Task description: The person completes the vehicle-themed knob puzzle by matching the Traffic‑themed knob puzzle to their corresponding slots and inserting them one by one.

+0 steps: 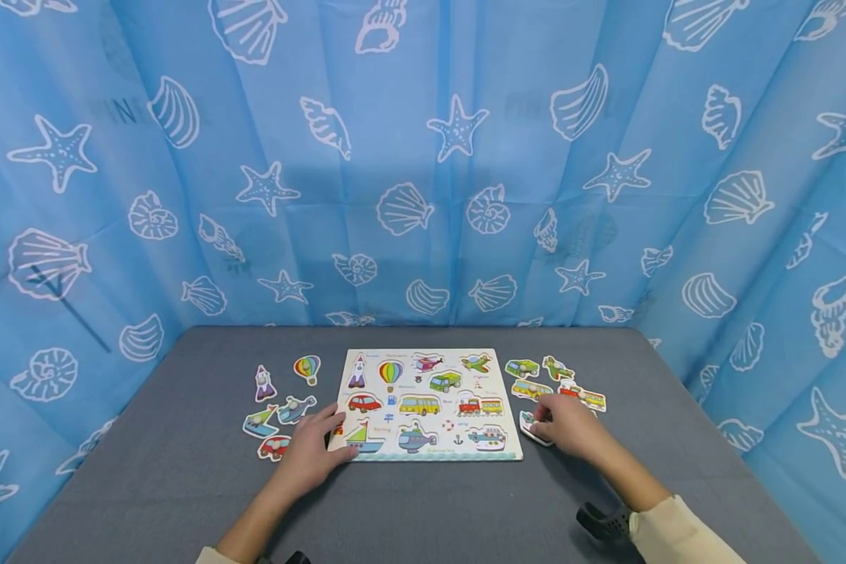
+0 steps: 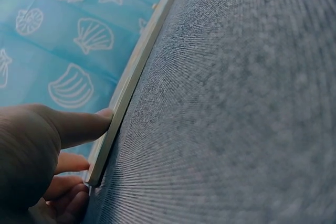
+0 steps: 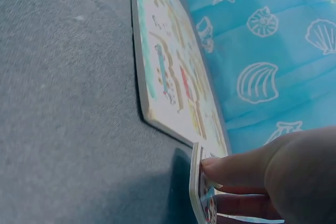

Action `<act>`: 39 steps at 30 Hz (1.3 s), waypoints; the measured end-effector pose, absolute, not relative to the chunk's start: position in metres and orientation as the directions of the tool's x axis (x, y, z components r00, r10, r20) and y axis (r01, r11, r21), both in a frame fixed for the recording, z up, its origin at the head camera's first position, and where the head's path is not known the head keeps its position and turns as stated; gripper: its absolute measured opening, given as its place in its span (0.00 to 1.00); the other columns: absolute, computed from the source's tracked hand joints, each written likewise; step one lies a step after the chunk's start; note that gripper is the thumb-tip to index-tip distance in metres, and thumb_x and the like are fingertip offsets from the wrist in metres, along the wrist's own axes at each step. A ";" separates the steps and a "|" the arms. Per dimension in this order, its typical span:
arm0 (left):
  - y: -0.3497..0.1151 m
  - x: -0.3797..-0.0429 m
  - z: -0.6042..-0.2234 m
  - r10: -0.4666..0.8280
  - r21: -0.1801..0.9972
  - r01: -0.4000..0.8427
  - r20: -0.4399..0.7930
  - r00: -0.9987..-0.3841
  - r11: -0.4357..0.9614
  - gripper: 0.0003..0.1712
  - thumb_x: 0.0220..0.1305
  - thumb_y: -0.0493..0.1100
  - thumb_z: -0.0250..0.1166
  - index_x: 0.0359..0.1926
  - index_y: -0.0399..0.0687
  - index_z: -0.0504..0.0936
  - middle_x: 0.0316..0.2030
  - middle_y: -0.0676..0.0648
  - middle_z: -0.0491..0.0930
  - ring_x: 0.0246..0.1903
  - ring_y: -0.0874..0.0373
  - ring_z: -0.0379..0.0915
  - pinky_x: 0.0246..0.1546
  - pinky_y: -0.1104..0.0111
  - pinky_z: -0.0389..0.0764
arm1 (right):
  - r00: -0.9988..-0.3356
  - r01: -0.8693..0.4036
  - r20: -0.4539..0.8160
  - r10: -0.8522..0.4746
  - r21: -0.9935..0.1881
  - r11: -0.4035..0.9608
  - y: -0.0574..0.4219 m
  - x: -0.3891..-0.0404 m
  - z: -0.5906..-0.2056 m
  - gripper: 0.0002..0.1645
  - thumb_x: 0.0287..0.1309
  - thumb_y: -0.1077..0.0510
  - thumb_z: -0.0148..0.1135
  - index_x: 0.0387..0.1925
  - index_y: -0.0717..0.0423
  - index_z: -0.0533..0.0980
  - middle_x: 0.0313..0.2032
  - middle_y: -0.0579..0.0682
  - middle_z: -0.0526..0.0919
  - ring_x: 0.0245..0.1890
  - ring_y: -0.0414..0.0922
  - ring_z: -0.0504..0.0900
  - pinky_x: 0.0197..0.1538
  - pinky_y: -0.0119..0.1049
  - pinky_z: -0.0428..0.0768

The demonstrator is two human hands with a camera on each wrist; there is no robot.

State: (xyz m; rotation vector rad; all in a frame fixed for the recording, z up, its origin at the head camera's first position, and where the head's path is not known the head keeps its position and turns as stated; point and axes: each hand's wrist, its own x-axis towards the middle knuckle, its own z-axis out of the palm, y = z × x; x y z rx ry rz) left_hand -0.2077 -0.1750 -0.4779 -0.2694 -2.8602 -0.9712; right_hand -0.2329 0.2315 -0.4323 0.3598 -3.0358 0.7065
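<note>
A vehicle puzzle board (image 1: 423,403) lies flat in the middle of the grey table. My left hand (image 1: 333,427) rests on its front left corner. In the left wrist view the thumb (image 2: 84,126) lies straight against the board's edge (image 2: 131,77). Just right of the board, my right hand (image 1: 544,423) pinches a puzzle piece (image 1: 531,429) at the front right corner. In the right wrist view that piece (image 3: 196,187) stands tilted up on its edge, held by the fingertips (image 3: 223,169), a little apart from the board (image 3: 168,72).
Loose pieces lie left of the board: a rocket (image 1: 264,383), a balloon (image 1: 307,367), a sailboat (image 1: 260,421), a red car (image 1: 274,447). Right of it lie a green car (image 1: 522,367), a bus (image 1: 531,388), a train (image 1: 587,397). A blue shell-print curtain (image 1: 423,157) encloses the table.
</note>
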 end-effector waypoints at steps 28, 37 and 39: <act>-0.175 -0.207 -0.478 0.141 0.596 0.222 0.181 -0.973 0.772 0.34 0.49 0.45 0.76 0.57 0.35 0.79 0.62 0.35 0.71 0.60 0.36 0.64 0.59 0.43 0.63 | -0.833 -0.550 0.317 -0.454 -0.372 0.748 0.196 -0.231 -0.451 0.13 0.47 0.63 0.73 0.24 0.47 0.75 0.27 0.39 0.73 0.32 0.40 0.71 0.38 0.42 0.72; -0.175 -0.208 -0.479 0.134 0.601 0.217 0.180 -0.974 0.769 0.34 0.49 0.45 0.76 0.57 0.36 0.79 0.62 0.36 0.71 0.60 0.38 0.64 0.59 0.45 0.64 | -0.790 -0.609 0.353 -0.502 -0.346 0.714 0.186 -0.228 -0.456 0.11 0.47 0.63 0.73 0.25 0.49 0.77 0.28 0.38 0.75 0.34 0.41 0.72 0.41 0.42 0.72; -0.175 -0.208 -0.479 0.131 0.602 0.217 0.183 -0.974 0.769 0.34 0.49 0.45 0.76 0.57 0.36 0.79 0.62 0.37 0.71 0.60 0.38 0.64 0.59 0.45 0.64 | -0.791 -0.608 0.349 -0.503 -0.352 0.712 0.185 -0.228 -0.456 0.10 0.48 0.63 0.73 0.25 0.49 0.77 0.28 0.38 0.75 0.34 0.40 0.71 0.40 0.40 0.72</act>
